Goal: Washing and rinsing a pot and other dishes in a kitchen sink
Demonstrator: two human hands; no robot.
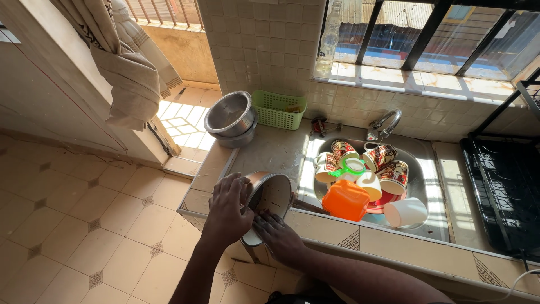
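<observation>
**Metal pot tipped on the counter edge, both hands on it**

Closest to us are our own forearms, reaching up from the bottom of the view. Our left hand point(228, 205) is curled over the rim of a round steel pot point(269, 200), gripping it from the outside. Our right hand point(277, 232) sits lower, fingers pressed into the pot's pale inside near some dark specks; we can't tell if it's holding anything. The pot is tilted on its side at the front edge of the tiled counter point(337, 236), just left of the sink point(423, 163).

The sink is a shiny metal basin packed with patterned mugs, a plain white cup point(406, 211), a chunky orange plastic container point(345, 200) and a green strainer point(349, 167). A curved tap point(386, 122) hangs over it. Farther back on the counter are stacked steel bowls point(231, 119) and a green slotted plastic basket point(279, 109). A black dish rack point(503, 191) sits to the right, and the floor point(84, 214) is beige tile with little diamond insets.
</observation>
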